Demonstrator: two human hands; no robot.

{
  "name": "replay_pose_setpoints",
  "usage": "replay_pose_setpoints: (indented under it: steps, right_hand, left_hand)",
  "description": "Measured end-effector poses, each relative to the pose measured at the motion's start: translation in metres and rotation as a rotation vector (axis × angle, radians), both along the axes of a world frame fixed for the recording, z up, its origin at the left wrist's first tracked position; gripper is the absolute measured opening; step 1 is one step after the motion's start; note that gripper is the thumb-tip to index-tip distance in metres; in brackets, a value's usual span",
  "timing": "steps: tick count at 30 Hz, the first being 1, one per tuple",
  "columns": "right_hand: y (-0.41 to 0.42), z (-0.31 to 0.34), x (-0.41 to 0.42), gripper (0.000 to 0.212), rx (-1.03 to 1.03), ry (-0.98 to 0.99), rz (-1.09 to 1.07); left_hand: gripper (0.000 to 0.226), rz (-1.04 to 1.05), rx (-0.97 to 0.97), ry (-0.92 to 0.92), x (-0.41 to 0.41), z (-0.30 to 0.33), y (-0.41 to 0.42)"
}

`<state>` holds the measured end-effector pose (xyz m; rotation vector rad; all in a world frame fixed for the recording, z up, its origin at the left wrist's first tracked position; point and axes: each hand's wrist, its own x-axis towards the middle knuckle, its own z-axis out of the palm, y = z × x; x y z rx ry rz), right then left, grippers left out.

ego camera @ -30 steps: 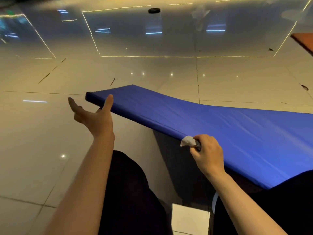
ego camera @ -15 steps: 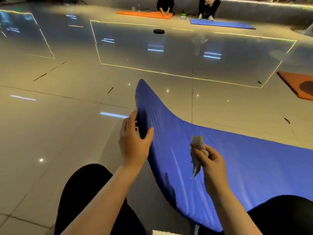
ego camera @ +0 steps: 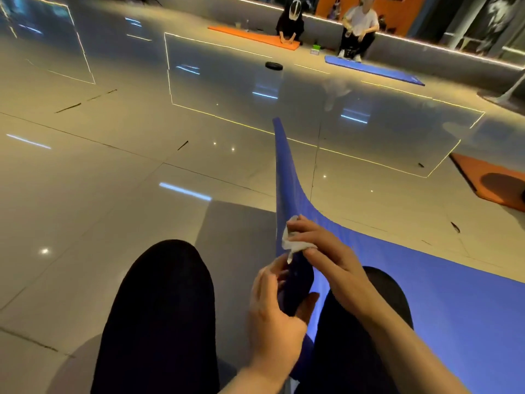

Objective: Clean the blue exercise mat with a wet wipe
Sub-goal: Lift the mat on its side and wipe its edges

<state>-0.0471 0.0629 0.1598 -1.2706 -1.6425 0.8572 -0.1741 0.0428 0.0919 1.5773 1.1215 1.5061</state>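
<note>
Glossy tiled floor stretches across a gym hall. Between the person's knees, the blue exercise mat has its near edge lifted upright. Left hand curls its grip around that raised edge. Right hand pinches a white wet wipe against the edge just above.

Single view only, head-worn wide-angle cam. Looks fwd and down from seated height, over black-clad knees at close range. Both hands near, in lower centre, on raised edge of blue foam exercise mat. Upper part of view takes in glossy beige tiled floor, running out to far grey wall ledge. Strong edge distortion.
</note>
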Motion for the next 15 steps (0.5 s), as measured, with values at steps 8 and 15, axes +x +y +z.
replay_pose_setpoints:
  steps: [8, 15]
  right_hand:
    - [-0.02, 0.003, -0.017, 0.044, 0.1, 0.109, 0.048]
    - [0.045, -0.005, -0.005, 0.026, 0.122, -0.134, -0.112]
  left_hand:
    - [0.037, 0.01, -0.113, -0.052, -0.016, 0.013, -0.014]
    - [0.035, 0.087, -0.026, 0.062, -0.023, 0.005, -0.021]
